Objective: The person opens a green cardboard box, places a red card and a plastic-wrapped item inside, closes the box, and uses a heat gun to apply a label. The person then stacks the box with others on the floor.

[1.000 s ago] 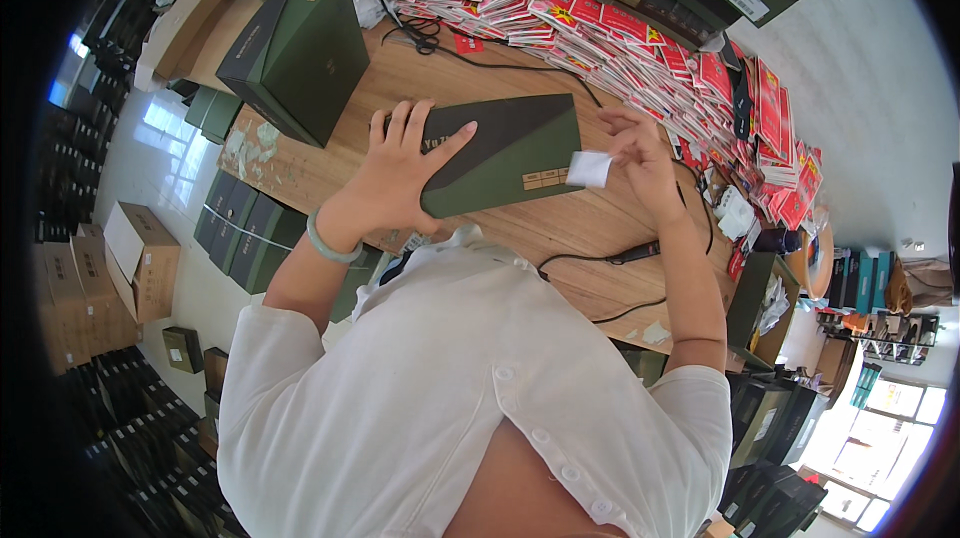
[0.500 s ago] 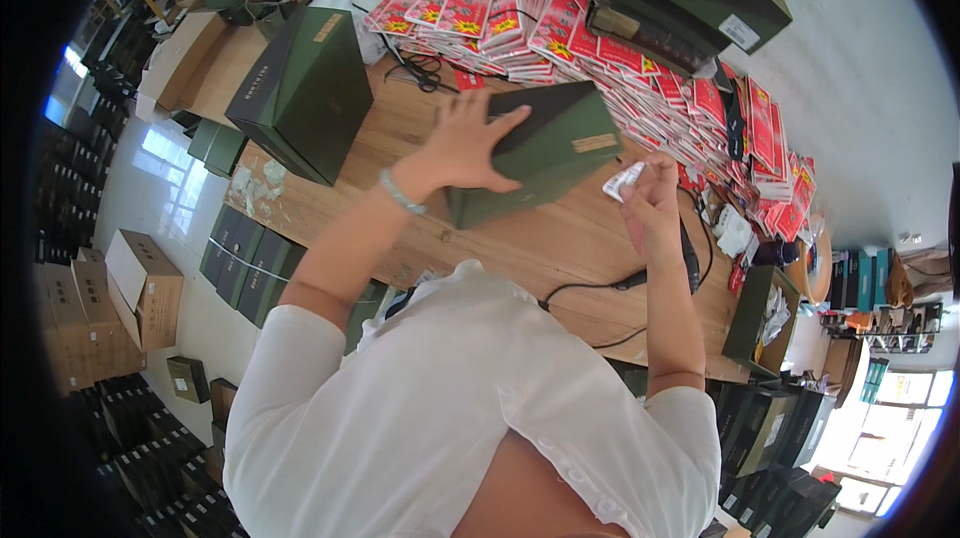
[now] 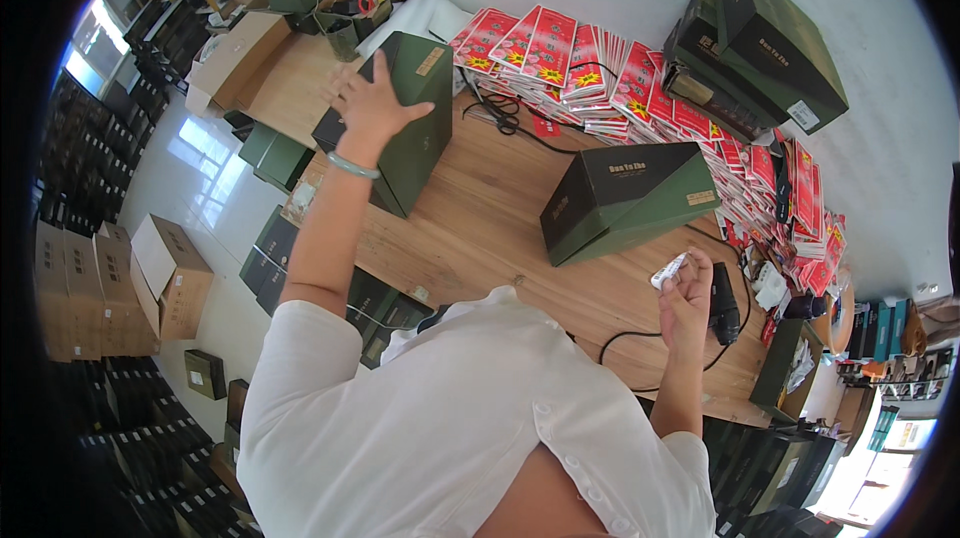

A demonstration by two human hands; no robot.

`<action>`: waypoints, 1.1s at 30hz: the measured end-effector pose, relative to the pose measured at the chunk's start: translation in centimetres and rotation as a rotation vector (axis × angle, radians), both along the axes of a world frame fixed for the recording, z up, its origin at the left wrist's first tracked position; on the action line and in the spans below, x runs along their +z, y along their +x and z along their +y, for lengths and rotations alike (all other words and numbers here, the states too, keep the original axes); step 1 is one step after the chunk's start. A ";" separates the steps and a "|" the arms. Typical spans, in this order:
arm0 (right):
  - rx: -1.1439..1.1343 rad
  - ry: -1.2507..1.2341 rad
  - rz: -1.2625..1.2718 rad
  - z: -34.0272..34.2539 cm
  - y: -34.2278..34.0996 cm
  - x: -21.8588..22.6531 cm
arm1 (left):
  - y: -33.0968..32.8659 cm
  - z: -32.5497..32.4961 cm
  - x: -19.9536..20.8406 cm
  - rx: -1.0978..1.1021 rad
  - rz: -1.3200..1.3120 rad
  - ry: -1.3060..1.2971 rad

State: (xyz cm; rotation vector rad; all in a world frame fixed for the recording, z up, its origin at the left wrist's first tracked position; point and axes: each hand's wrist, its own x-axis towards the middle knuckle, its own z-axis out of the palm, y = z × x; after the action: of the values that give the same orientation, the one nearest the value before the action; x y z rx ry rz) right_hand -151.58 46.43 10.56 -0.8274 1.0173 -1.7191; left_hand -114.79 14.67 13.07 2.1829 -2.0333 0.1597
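With its fingers spread, my left hand (image 3: 370,110) is over the tall dark-and-green box (image 3: 415,138) at the table's left. Whether the palm touches that box I cannot tell. A pale bangle (image 3: 352,167) circles the wrist. Between the fingers of my right hand (image 3: 686,303) is pinched a small white printed label (image 3: 668,271). Just beyond it, a second dark-and-green box (image 3: 630,203) lies on the wooden table (image 3: 480,228), touched by neither hand. A black handheld device (image 3: 724,306) with a cord lies to the right of my right hand.
Stacked red printed packets (image 3: 600,68) spread along the wall side. More dark boxes (image 3: 760,48) rest on them at the right. Black scissors (image 3: 505,113) and cables lie between the two boxes. Cardboard cartons (image 3: 170,278) stand on the floor at left.
My left hand has left the middle box and moved left to the taller one. The right hand still holds the label. The whole view has shifted.
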 end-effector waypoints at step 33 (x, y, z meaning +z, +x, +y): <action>0.349 0.381 1.079 -14.1 15.2 3.0 | 2.9 9.8 -1.1 -1.281 0.271 0.177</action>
State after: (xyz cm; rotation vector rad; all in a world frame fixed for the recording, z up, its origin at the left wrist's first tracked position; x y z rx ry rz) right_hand -136.35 32.38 13.57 -1.6007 1.6872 -0.6634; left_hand -111.91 24.51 11.97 0.5401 -2.8200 -0.4428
